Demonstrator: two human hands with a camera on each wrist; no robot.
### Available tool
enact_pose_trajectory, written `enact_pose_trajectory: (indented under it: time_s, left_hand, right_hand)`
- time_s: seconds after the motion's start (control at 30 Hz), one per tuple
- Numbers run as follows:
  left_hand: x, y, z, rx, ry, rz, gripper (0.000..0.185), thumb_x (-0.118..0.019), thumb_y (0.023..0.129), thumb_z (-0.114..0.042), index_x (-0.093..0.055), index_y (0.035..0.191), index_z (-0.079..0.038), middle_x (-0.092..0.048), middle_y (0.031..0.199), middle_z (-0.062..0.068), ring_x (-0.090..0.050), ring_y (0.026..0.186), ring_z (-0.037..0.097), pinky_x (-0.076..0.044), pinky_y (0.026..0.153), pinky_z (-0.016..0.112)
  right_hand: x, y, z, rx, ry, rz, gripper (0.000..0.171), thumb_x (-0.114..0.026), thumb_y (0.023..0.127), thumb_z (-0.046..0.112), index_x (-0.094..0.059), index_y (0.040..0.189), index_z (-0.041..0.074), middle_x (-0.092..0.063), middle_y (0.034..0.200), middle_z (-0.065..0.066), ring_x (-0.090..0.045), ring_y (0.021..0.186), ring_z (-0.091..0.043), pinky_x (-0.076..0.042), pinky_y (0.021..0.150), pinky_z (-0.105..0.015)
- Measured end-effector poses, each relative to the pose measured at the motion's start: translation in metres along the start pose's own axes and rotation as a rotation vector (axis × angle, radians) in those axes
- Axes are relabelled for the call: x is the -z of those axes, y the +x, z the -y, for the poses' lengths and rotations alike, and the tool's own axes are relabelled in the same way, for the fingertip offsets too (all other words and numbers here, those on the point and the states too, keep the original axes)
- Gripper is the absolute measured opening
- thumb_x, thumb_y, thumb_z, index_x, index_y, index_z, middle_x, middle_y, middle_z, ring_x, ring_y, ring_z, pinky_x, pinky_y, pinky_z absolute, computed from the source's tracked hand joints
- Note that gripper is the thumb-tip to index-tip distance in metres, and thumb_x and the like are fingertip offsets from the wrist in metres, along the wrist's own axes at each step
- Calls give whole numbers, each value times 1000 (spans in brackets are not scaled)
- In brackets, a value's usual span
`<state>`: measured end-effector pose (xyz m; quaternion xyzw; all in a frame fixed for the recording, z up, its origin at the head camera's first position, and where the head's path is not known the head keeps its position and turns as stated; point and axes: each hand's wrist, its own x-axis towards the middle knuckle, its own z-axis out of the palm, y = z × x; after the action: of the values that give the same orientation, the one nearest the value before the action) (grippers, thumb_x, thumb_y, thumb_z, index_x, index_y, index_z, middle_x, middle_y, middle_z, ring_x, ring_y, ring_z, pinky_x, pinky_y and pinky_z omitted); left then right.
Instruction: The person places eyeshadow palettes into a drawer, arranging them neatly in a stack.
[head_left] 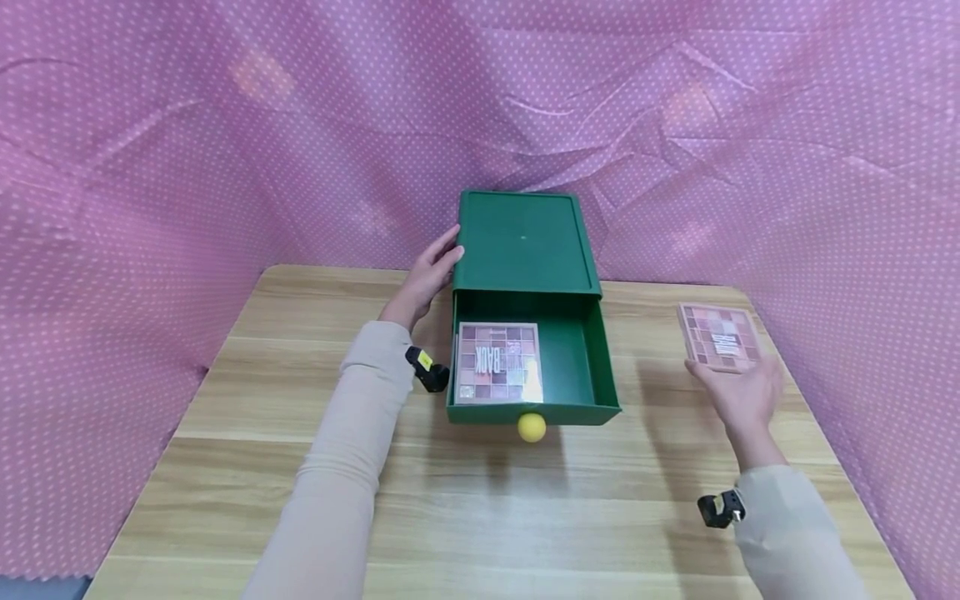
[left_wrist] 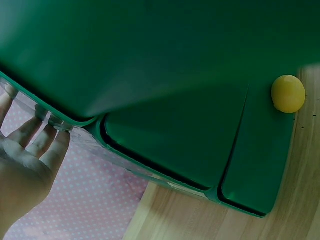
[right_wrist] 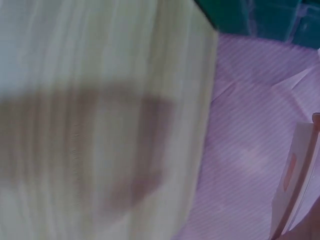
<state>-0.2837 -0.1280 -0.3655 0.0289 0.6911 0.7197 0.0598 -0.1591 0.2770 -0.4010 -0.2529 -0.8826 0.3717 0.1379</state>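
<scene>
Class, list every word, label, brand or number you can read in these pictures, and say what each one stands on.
"BACK": large letters, turned sideways, on the eyeshadow palette lying in the open green drawer.
White label on the second palette, at the right hand: too small to read.
Yellow sticker on the left wrist camera: too small to read.
The wrist views show no text.

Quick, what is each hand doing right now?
Left hand: open, straight fingers resting against the side of the green drawer box.
Right hand: gripping the near edge of an eyeshadow palette at the table's right side.
</scene>
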Motion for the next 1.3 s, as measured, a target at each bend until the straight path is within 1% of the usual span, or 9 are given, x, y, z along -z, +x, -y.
enact_pose_trajectory:
  time_s: [0.37, 0.57, 0.67, 0.77, 0.83, 0.9, 1.07, 1.2, 1.3]
  left_hand:
    - [0, -1, 0, -7, 0, -4, 45, -50, 86, -35, -38, 129, -34, -29, 136, -5, -35, 116, 15, -34, 91, 34]
    - [0, -1, 0, -11, 0, 0, 45, -50, 86, -35, -38, 130, -34, -29, 136, -4, -35, 117, 15, -34, 92, 35]
    - [0, -1, 0, -12, -2, 3, 46, -50, 86, -35, -38, 130, -34, -28, 136, -4, -35, 117, 15, -34, 92, 35]
    - [0, -2, 0, -13, -5, 8, 46, -51, 86, -35, -37, 130, -33, -28, 136, -4, -35, 117, 16, -34, 92, 35]
    - [1, -2, 0, -15, -9, 10, 46, -50, 86, -34, -37, 131, -33, -28, 136, -4, -35, 117, 16, -34, 91, 35]
    - [1, -2, 0, -18, -10, 11, 47, -50, 87, -34, -36, 131, -32, -28, 136, -3, -35, 117, 16, -34, 91, 35]
    - [1, -3, 0, -20, -22, 15, 47, -50, 87, -32, -36, 132, -30, -28, 137, -2, -35, 117, 17, -34, 92, 36]
    - [0, -3, 0, -18, -33, 17, 46, -50, 87, -31, -36, 132, -30, -28, 137, -2, -35, 117, 17, -34, 92, 36]
    - [0, -3, -1, -17, -29, 16, 46, -50, 87, -32, -36, 131, -30, -28, 137, -2, -35, 117, 16, -34, 92, 36]
  right_hand:
    - [8, -12, 45, 213, 33, 49, 93, -75, 62, 37, -23, 128, -4, -31, 118, -22, -29, 108, -33, -26, 92, -45]
    - [12, -20, 67, 318, 51, 69, 97, -76, 62, 33, -19, 130, -5, -27, 124, -23, -25, 114, -34, -21, 97, -45]
    - [14, -22, 76, 387, 57, 52, 90, -79, 59, 30, -27, 125, -4, -33, 117, -20, -31, 109, -33, -25, 92, -45]
    - [18, -25, 85, 446, 62, 60, 90, -79, 58, 28, -28, 125, -3, -34, 116, -19, -32, 106, -33, -27, 90, -46]
    - [20, -27, 90, 482, 65, 82, 91, -80, 58, 27, -28, 127, -3, -34, 118, -19, -31, 107, -34, -26, 90, -48]
    - [23, -30, 95, 497, 66, 122, 98, -79, 59, 26, -21, 132, -3, -30, 125, -21, -27, 114, -35, -22, 94, -50]
    - [25, -37, 106, 561, 75, 201, 99, -79, 60, 24, -18, 134, 0, -27, 130, -21, -21, 120, -34, -18, 96, -51]
    - [23, -42, 114, 618, 67, 248, 103, -80, 59, 21, -15, 135, -1, -27, 129, -19, -22, 119, -33, -18, 95, -52]
    - [21, -45, 119, 668, 81, 274, 101, -81, 56, 20, -20, 134, 0, -33, 122, -16, -29, 112, -30, -23, 92, -51]
